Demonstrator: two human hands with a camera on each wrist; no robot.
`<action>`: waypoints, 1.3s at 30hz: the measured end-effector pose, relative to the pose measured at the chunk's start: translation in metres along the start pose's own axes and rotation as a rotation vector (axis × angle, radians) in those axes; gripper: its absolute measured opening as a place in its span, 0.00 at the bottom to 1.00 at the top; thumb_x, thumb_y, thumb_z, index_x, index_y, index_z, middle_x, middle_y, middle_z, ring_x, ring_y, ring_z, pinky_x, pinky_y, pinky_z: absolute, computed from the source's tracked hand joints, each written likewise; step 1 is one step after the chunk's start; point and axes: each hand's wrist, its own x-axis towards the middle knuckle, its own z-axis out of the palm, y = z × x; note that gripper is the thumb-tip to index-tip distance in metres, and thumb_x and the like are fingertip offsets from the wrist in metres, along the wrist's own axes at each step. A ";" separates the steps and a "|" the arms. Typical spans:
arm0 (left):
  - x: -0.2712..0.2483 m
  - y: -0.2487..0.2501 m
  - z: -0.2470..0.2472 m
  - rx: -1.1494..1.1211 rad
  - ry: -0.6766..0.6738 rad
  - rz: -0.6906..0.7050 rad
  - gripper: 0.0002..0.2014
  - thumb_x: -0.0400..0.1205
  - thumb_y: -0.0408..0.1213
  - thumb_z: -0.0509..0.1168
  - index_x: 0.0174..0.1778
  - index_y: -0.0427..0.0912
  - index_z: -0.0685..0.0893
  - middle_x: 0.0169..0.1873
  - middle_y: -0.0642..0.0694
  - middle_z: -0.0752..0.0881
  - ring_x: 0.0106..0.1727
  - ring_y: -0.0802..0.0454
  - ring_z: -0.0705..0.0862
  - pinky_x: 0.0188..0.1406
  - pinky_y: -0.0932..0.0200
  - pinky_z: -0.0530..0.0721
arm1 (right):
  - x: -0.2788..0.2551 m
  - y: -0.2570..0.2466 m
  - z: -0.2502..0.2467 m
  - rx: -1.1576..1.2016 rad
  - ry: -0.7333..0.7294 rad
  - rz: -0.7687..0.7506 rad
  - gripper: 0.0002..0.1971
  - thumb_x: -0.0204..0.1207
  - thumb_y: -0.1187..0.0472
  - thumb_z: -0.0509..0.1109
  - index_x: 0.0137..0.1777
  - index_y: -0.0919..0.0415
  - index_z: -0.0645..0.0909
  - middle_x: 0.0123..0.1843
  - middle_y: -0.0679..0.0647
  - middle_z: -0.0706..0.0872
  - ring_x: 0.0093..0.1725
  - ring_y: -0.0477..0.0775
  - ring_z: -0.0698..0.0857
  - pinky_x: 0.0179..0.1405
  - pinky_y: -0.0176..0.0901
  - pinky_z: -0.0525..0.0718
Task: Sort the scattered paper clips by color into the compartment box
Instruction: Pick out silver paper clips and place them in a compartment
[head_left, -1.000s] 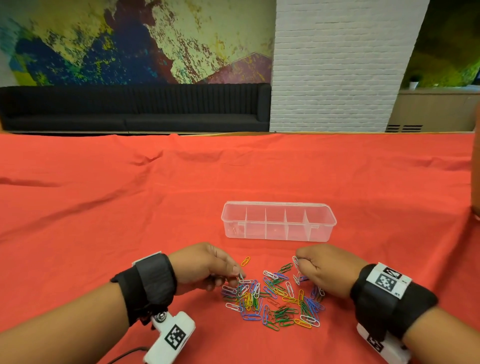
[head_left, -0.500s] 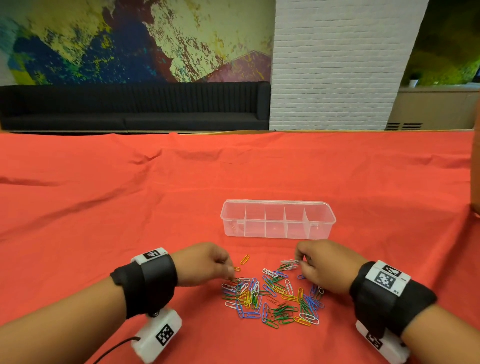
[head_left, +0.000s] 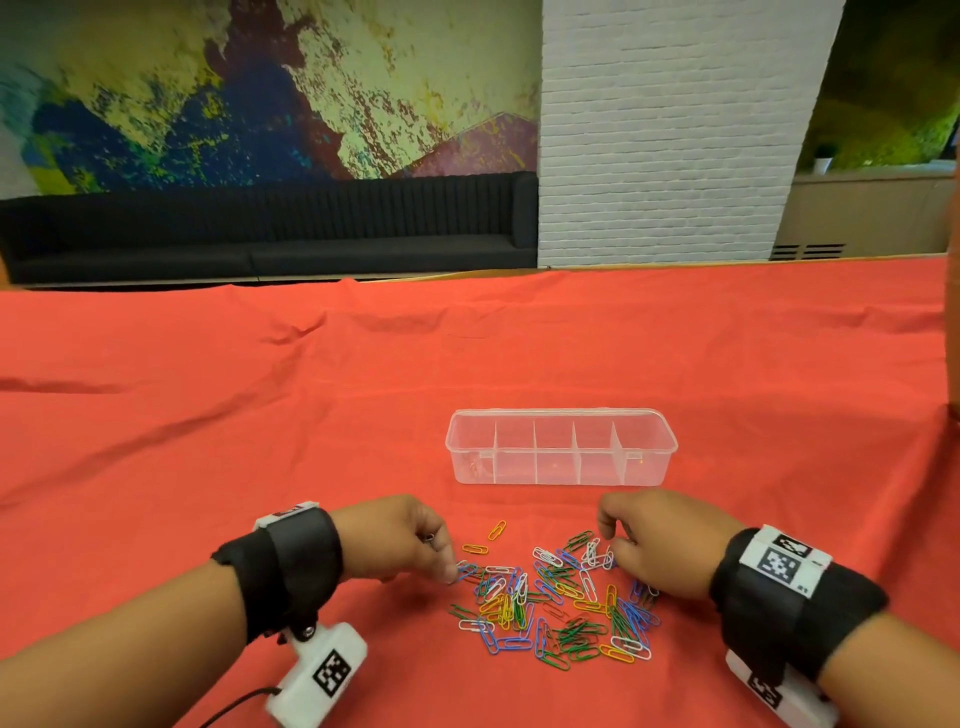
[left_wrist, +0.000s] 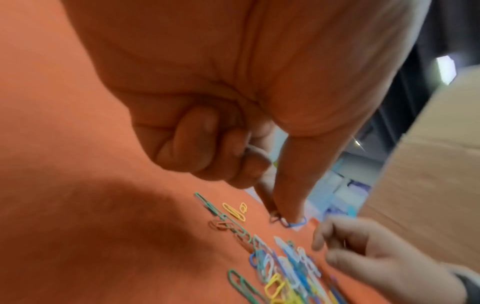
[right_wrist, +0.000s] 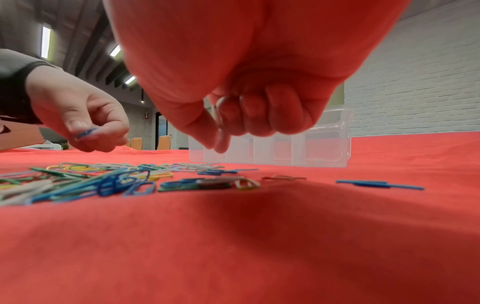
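A clear compartment box (head_left: 561, 467) stands on the red cloth, seen from its side in the right wrist view (right_wrist: 322, 148). A pale clip seems to lie in its leftmost compartment. In front of it lies the pile of mixed-colour paper clips (head_left: 561, 608). My left hand (head_left: 449, 571) is at the pile's left edge, thumb and forefinger pinching a blue paper clip (left_wrist: 297, 223) (right_wrist: 85, 132); another clip sits in its curled fingers. My right hand (head_left: 605, 532) hovers over the pile's far right edge, fingers curled, a thin white clip (right_wrist: 220, 111) tucked in them.
Two orange clips (head_left: 497, 530) lie apart between the left hand and the box. A single blue clip (right_wrist: 379, 184) lies off to the right of the pile. A brown object (head_left: 955, 364) stands at the table's right edge. The red cloth (head_left: 260, 415) is wrinkled.
My left hand has slid right to the pile's edge and taken a blue clip. My right hand has risen slightly from the pile's far edge toward the box.
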 end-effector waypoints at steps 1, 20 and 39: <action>-0.002 -0.001 -0.001 -0.075 -0.004 -0.025 0.03 0.68 0.43 0.73 0.35 0.50 0.89 0.28 0.53 0.82 0.24 0.60 0.73 0.24 0.64 0.70 | -0.001 0.000 -0.001 -0.003 -0.005 0.002 0.08 0.72 0.51 0.62 0.50 0.46 0.77 0.33 0.41 0.76 0.39 0.48 0.77 0.38 0.40 0.71; 0.024 0.015 -0.016 -0.817 0.015 -0.116 0.11 0.77 0.26 0.61 0.51 0.37 0.86 0.31 0.45 0.80 0.26 0.54 0.75 0.19 0.67 0.68 | 0.001 0.004 -0.019 0.205 -0.071 0.027 0.11 0.71 0.59 0.53 0.48 0.43 0.73 0.41 0.42 0.85 0.41 0.45 0.82 0.45 0.45 0.82; 0.105 0.061 -0.057 -1.225 0.260 -0.034 0.15 0.86 0.43 0.61 0.53 0.32 0.79 0.53 0.31 0.83 0.51 0.37 0.85 0.47 0.51 0.85 | 0.138 -0.037 -0.033 0.603 0.333 0.148 0.04 0.74 0.59 0.74 0.39 0.51 0.83 0.34 0.46 0.83 0.36 0.48 0.81 0.40 0.44 0.81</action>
